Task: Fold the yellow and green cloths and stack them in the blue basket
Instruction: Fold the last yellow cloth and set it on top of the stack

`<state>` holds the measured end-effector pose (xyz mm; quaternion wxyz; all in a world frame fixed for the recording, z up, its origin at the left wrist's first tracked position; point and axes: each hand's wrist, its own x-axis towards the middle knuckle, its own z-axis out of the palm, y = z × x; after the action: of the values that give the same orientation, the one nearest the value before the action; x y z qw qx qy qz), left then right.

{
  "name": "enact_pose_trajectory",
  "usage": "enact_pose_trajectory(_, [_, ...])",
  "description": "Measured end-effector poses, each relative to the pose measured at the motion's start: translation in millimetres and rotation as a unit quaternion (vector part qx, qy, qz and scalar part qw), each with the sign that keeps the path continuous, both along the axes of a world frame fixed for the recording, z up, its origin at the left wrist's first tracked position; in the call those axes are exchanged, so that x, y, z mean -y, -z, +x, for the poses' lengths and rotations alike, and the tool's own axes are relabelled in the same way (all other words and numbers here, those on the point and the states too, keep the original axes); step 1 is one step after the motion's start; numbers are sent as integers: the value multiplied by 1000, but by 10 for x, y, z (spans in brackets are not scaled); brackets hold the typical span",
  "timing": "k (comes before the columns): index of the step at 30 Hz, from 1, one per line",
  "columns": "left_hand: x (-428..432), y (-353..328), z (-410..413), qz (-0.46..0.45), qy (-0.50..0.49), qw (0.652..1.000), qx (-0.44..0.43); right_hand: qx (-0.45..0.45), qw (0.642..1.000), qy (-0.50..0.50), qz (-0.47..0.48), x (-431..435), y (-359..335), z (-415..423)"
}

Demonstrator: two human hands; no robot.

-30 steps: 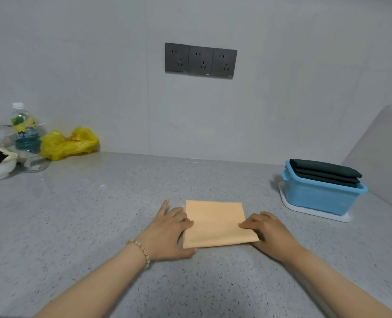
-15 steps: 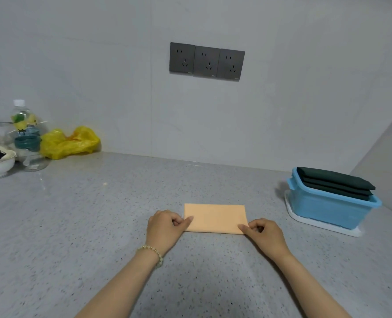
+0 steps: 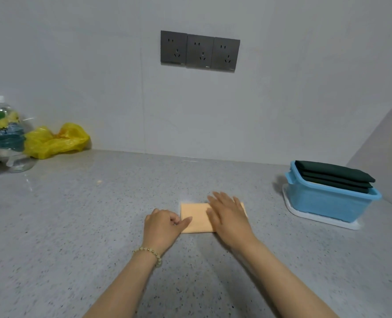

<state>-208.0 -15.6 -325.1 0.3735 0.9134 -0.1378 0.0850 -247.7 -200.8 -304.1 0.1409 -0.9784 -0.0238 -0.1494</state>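
Right grip (image 3: 230, 218), fingers straight, is pressing the yellow cloth (image 3: 195, 214) flat; left grip (image 3: 161, 228) is pinching the edge beside it. Releasing unevenly risks the fold springing open.

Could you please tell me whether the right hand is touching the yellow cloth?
Touching. The head view shows the right hand lying flat with straight fingers on the right part of the yellow cloth, covering it, no gap between them.

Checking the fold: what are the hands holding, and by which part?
The left hand pinches the yellow cloth at its left edge; the right hand only presses flat on its right part, gripping nothing.
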Motion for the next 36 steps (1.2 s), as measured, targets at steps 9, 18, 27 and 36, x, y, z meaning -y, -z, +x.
enact_pose_trajectory(9, [167,-89,114,203,68,971,104,-141,989,6,-42,-14,208,286])
enact_pose_trajectory(18, [285,175,193,279,129,952,-6,-133,989,-13,-63,42,267,286])
enact_pose_trajectory(27, [287,130,162,275,124,953,-23,-200,979,15,-32,650,161,91])
enact_pose_trajectory(36, [297,-91,119,274,136,950,-62,-180,931,133,289,745,-294,-181])
